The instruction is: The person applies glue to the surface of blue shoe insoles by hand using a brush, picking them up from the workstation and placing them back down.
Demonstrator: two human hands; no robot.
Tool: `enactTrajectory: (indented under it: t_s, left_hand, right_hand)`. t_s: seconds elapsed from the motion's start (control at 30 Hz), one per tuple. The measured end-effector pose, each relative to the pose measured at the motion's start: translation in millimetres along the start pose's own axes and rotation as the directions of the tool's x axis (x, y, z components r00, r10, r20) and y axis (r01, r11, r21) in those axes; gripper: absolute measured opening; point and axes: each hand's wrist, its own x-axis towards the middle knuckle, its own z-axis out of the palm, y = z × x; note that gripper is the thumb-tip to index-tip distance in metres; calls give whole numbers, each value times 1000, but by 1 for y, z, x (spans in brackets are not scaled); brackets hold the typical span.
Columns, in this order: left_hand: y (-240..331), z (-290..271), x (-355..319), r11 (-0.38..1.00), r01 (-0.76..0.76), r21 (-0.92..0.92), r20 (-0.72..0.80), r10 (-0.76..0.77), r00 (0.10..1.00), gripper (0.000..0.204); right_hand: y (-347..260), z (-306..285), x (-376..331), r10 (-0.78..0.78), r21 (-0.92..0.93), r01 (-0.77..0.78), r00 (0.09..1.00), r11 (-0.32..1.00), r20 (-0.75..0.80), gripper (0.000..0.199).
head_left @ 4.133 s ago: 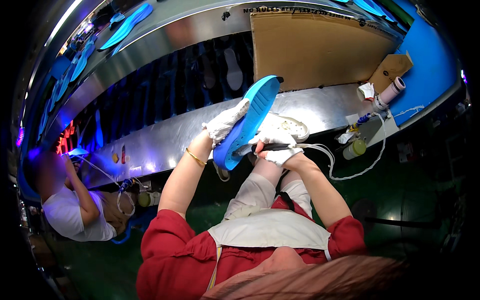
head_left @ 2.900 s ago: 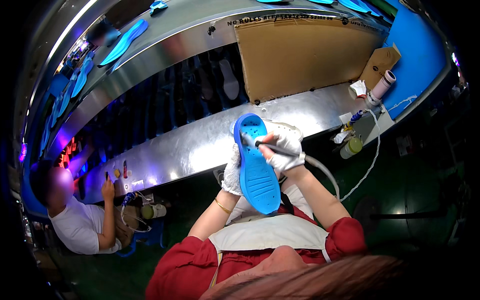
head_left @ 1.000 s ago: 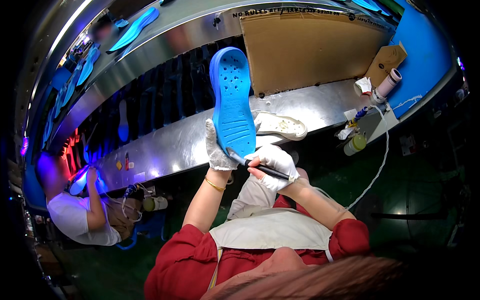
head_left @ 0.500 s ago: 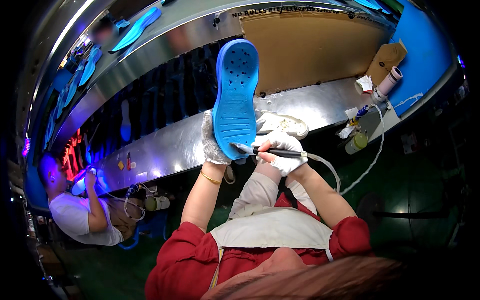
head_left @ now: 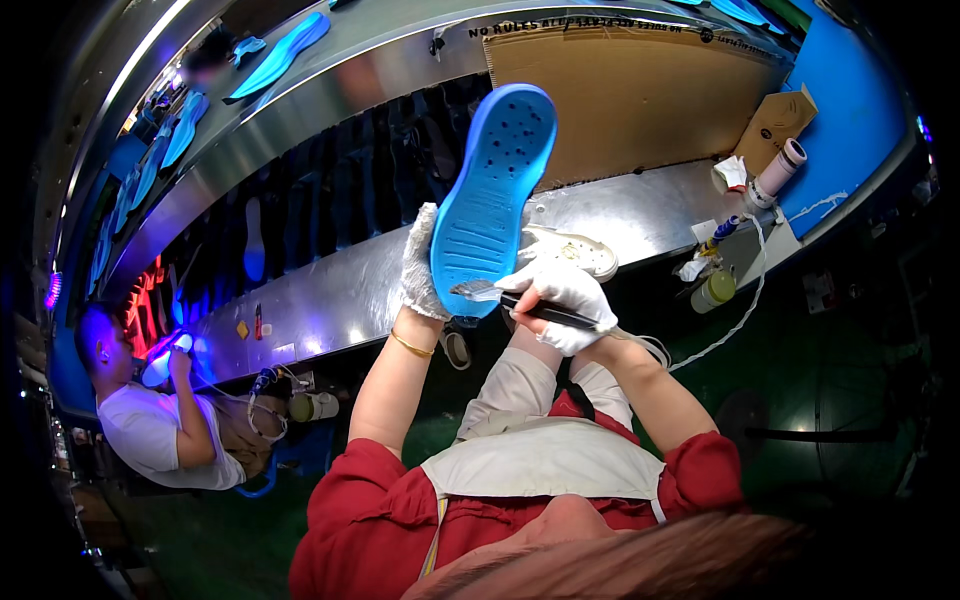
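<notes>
My left hand [head_left: 420, 265], in a white glove, holds a blue shoe sole [head_left: 492, 195] upright by its lower left edge, tread side facing me, toe tilted up to the right. My right hand [head_left: 560, 300], also gloved, grips a dark-handled brush [head_left: 505, 295] whose bristles touch the heel end of the sole. A thin hose or cord runs from the brush handle off to the right.
A white shoe upper [head_left: 570, 250] lies on the metal bench [head_left: 330, 290] behind the sole. A brown board [head_left: 640, 90] leans at the back. A tape roll [head_left: 775, 170], bottles and a jar [head_left: 712, 290] stand at right. Another person [head_left: 160, 420] works at the left under violet light. More blue soles [head_left: 275, 55] lie on the upper shelf.
The blue sole has tilted its toe to the right and come slightly lower. My right hand has brought the brush onto the sole's heel end.
</notes>
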Motion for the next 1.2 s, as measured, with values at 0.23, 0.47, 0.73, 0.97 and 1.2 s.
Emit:
enactTrajectory:
  t_s: [0.23,0.47,0.73,0.97,1.2]
  left_hand:
    - [12,-12,11,961,182,207,-236,-132,963,61]
    - [16,-33,21,884,384,266,-416,-254,873,45]
    - [17,-34,23,797,447,406,-402,-283,871,50]
    - [16,-33,23,792,459,402,-368,-319,873,54]
    - [-13,-31,8,961,266,76,-221,-244,944,61]
  right_hand:
    - [18,-3,5,124,45,-138,965,989,230,15]
    - [4,-31,19,404,127,-450,872,884,277,12]
    - [1,-51,27,384,-175,-345,871,922,307,7]
    - [4,-64,24,394,-199,-347,871,916,294,13]
    - [21,-57,17,474,322,-480,875,816,102,13]
